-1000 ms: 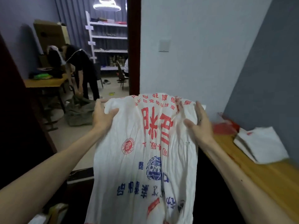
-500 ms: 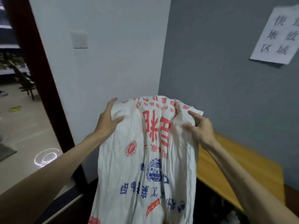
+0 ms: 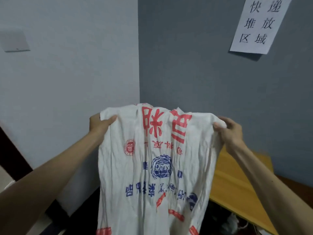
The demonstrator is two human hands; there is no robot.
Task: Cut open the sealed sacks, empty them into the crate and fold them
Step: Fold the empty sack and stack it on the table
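Note:
A limp white woven sack (image 3: 152, 167) with red and blue printing hangs upside down in front of me, spread flat and wrinkled. My left hand (image 3: 100, 123) pinches its upper left corner. My right hand (image 3: 227, 129) grips its upper right corner. Both arms are stretched forward at chest height. The sack's lower end runs out of the frame at the bottom. No crate is in view.
A wooden table (image 3: 237, 180) stands at the right, below a grey wall with a white paper sign (image 3: 259, 24). Dark clutter (image 3: 225, 217) lies under the table. A light switch (image 3: 14, 40) is on the white wall at the left.
My view has swung right, from the doorway and far room to the wall corner. Both hands have moved apart along the sack's top edge, spreading it wider.

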